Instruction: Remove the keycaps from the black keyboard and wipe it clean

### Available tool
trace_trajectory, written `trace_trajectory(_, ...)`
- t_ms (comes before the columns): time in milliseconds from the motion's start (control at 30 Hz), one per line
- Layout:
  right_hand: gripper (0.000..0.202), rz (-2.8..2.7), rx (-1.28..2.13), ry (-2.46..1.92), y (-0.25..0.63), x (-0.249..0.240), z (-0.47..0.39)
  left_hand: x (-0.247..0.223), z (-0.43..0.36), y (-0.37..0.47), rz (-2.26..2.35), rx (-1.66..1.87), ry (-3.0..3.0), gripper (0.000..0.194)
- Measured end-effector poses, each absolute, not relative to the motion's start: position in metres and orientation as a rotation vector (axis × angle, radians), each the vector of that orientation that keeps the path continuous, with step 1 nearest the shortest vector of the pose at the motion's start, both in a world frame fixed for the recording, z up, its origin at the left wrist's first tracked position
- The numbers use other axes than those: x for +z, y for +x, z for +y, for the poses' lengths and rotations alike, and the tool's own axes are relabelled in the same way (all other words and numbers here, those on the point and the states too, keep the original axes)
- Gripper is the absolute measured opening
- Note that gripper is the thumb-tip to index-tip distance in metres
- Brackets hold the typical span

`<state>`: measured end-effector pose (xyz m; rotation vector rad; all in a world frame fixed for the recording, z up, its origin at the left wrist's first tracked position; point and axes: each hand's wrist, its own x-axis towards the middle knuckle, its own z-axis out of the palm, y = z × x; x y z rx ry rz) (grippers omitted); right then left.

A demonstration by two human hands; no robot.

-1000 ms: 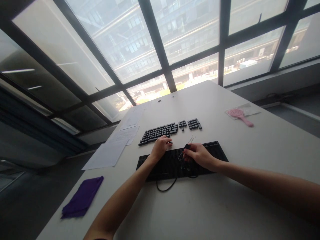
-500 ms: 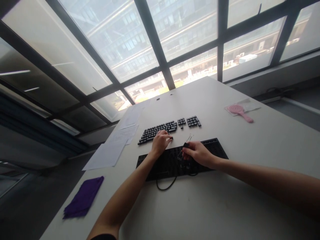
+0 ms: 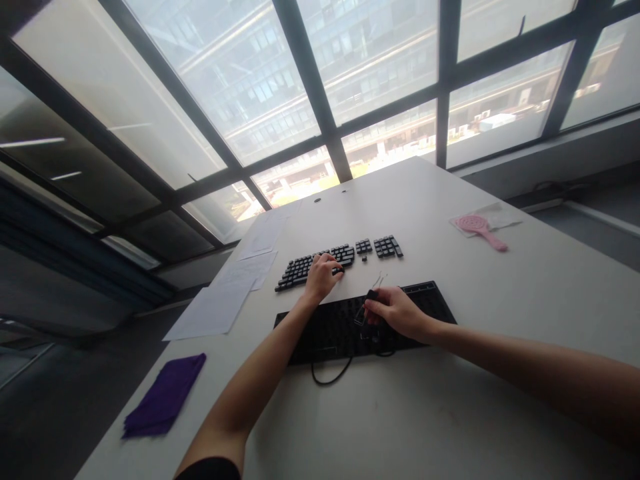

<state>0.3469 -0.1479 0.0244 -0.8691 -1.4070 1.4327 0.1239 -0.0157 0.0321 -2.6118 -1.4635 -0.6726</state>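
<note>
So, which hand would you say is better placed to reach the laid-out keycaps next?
Probably the left hand: it is at the keycaps, while the right hand holds a wire tool over the keyboard.

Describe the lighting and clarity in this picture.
Head view: glare bleaches the lower window panes; head view: the black keyboard base is too dark for fine detail; head view: print on the papers is too faint to read.

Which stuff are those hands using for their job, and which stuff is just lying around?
Part of the job:
wire tool, held in the right hand
black keyboard base, under that hand
loose black keys, by the left hand

Just lying about:
purple cloth
white papers
pink handled thing, on clear plastic
</note>
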Motion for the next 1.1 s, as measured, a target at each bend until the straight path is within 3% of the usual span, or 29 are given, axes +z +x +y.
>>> trace_trajectory(233, 0.027, -1.361, 1.47, -0.855, 0.348, 0.029, -0.15, 0.038, -0.017, 0.121, -1.455, -0.73, -2.613, 0.021)
trace_trajectory(333, 0.027, -1.307, 1.483, -0.844, 0.352, 0.037, -0.149, 0.048, -0.032, 0.126, -1.451, -0.789, -2.602, 0.015)
trace_trajectory(533, 0.02, -1.768, 1.115, -0.869, 0.371, 0.049, -0.155, 0.063, -0.113, 0.153, -1.39, -0.928, -2.758, 0.018)
trace_trajectory(700, 0.015, -1.988, 1.02, -0.848, 0.372, 0.042, -0.168, 0.044, -0.171, 0.165, -1.412, -0.971, -2.992, 0.02)
trace_trajectory(867, 0.015, -2.134, 0.92, -0.785, 0.365, 0.038, -0.175, 0.022, -0.18, 0.167, -1.437, -0.999, -2.966, 0.016)
trace_trajectory(1100, 0.018, -2.274, 0.801, -0.698, 0.372, 0.034, -0.18, 0.041, -0.187, 0.162, -1.266, -0.862, -3.135, 0.022)
